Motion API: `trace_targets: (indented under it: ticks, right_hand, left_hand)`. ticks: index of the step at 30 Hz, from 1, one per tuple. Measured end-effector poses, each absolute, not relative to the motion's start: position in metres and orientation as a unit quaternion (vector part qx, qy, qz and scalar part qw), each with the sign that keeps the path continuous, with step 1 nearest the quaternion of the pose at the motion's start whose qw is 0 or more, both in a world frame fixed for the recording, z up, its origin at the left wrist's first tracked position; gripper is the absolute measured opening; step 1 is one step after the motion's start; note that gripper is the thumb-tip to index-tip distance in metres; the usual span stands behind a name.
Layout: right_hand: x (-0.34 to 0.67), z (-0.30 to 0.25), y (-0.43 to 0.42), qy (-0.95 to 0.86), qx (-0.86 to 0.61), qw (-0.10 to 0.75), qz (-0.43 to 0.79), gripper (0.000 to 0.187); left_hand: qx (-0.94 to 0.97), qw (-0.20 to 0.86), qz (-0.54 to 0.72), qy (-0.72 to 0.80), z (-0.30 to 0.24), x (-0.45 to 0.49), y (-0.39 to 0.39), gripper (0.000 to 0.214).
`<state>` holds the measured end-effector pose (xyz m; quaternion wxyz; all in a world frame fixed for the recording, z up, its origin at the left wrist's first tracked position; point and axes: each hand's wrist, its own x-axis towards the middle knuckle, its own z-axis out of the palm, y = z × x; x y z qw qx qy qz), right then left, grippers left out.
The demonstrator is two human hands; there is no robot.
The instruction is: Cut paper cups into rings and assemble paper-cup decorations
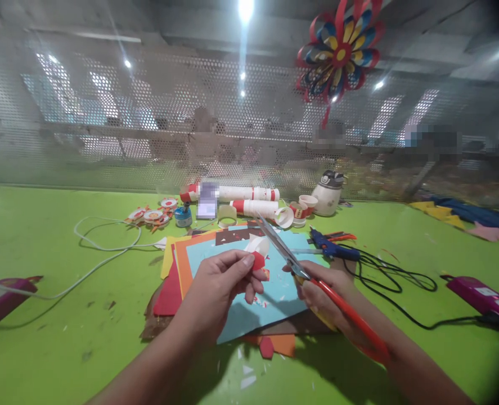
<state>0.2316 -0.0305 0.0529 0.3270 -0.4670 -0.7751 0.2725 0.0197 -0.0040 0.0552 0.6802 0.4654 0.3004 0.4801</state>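
Note:
My left hand [224, 281] pinches a small red and white paper cup piece [258, 253] between thumb and fingers, above a stack of coloured paper sheets [215, 256]. My right hand [323, 292] grips red-handled scissors [287, 256], blades open and pointing up-left towards the paper piece. The blade tips sit just right of the piece. A light blue sheet lies on top of the stack, with orange, yellow and red sheets under it.
Red and white paper cup stacks [249, 194] lie at the back with tape rolls [227, 215], a white jug [328, 194] and small paper flowers [152, 216]. A blue glue gun [331, 247] with black cable lies right. A white cable [101, 247] runs left. A paper pinwheel [340, 50] hangs on the mesh wall.

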Motion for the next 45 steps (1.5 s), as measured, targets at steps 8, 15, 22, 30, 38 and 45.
trace_targets:
  ticks: [8,15,22,30,38,45]
  right_hand:
    - [0.223,0.054,-0.035,-0.690,-0.478,0.425,0.339,0.035]
    - [0.203,0.050,-0.040,-0.603,-0.425,0.508,0.444,0.040]
    - [0.200,0.048,-0.038,-0.574,-0.421,0.535,0.455,0.039]
    - [0.204,0.052,-0.035,-0.602,-0.390,0.516,0.468,0.035]
    - [0.211,0.047,-0.031,-0.622,-0.389,0.486,0.475,0.037]
    - [0.208,0.042,-0.028,-0.580,-0.417,0.509,0.481,0.034]
  left_hand:
    - [0.533,0.638,0.459,0.314,0.049,0.022,-0.005,0.025]
    - [0.613,0.574,0.420,0.342,0.054,0.027,-0.012,0.027]
    - [0.583,0.636,0.399,0.312,0.049,0.027,-0.013,0.021]
    - [0.507,0.691,0.435,0.276,0.049,0.030,-0.015,0.031]
    - [0.535,0.676,0.391,0.323,0.042,0.029,-0.007,0.017]
    - [0.456,0.714,0.426,0.318,0.045,0.031,-0.008,0.016]
